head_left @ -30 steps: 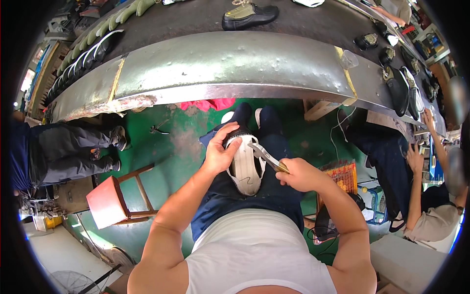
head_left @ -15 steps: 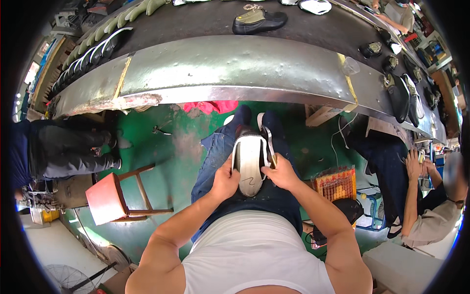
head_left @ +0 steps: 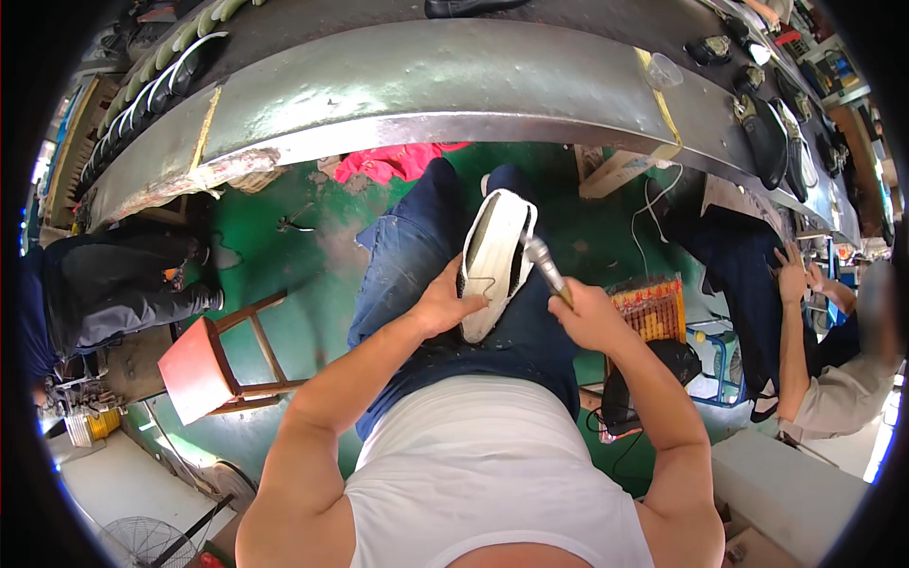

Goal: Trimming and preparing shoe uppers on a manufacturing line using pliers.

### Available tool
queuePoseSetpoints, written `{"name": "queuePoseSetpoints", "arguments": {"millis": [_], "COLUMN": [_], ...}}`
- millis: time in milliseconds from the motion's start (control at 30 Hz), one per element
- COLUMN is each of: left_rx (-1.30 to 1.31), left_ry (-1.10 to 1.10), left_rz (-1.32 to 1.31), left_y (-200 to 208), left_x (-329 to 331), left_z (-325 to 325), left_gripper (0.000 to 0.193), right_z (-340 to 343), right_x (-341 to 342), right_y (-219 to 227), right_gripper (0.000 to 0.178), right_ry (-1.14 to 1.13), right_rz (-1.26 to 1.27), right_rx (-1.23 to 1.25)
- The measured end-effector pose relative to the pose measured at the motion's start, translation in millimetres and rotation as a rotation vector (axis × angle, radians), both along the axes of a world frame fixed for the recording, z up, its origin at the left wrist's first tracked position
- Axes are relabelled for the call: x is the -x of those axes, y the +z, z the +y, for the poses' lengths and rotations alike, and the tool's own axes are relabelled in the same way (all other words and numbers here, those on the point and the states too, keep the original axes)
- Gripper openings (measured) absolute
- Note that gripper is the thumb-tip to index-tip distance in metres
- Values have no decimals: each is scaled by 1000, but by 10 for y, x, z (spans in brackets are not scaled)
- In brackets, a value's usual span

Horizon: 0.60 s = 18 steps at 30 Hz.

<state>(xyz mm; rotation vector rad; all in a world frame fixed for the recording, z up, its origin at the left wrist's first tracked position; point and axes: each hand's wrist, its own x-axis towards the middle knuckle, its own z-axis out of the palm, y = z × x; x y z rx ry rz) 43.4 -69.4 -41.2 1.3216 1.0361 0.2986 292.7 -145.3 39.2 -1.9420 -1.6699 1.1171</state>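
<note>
Your left hand point(head_left: 443, 305) grips the white shoe point(head_left: 492, 260) at its heel end, fingers wrapped around the edge. The shoe lies sole-up along your lap, on your blue jeans point(head_left: 417, 256), toe pointing away from you toward the worktop point(head_left: 426, 85).

Your right hand point(head_left: 589, 314) is closed around a metal hand tool point(head_left: 545, 265). The tool's head sits just beside the shoe's right edge, about mid-length; can't tell if it's touching. A thin wire hook or thread line shows on the sole near your left fingers, too small to identify.

Relative to the shoe:
- Ahead of it: the curved grey metal worktop, with dark shoes point(head_left: 767, 137) lined up along its right stretch and more footwear point(head_left: 166, 80) along its left end.
- Just beyond the toe, on the green floor point(head_left: 303, 237): a red cloth point(head_left: 388, 161).
- Left of it: a wooden stool with a red seat point(head_left: 197, 367), well apart.
- Further left: a seated person in dark trousers point(head_left: 104, 293).
- Right of it: an orange crate point(head_left: 653, 308) near your right hand, on the floor.
- Far right: another seated person, hand point(head_left: 791, 275) raised near the worktop edge.
</note>
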Motion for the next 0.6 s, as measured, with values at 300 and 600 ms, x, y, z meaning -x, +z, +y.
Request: {"name": "queuePoseSetpoints", "arguments": {"millis": [300, 600], "left_rx": [-296, 171], "left_ry": [22, 504], "left_rz": [-80, -149], "left_y": [-131, -167], "left_x": [-61, -241], "left_z": [-130, -16], "left_gripper": [94, 58], "right_z": [217, 43], "right_x": [195, 383], "right_y": [153, -186], "right_gripper": [24, 25], "right_ry": [577, 479], "right_rz": [-648, -287], "right_rx": [-224, -198]}}
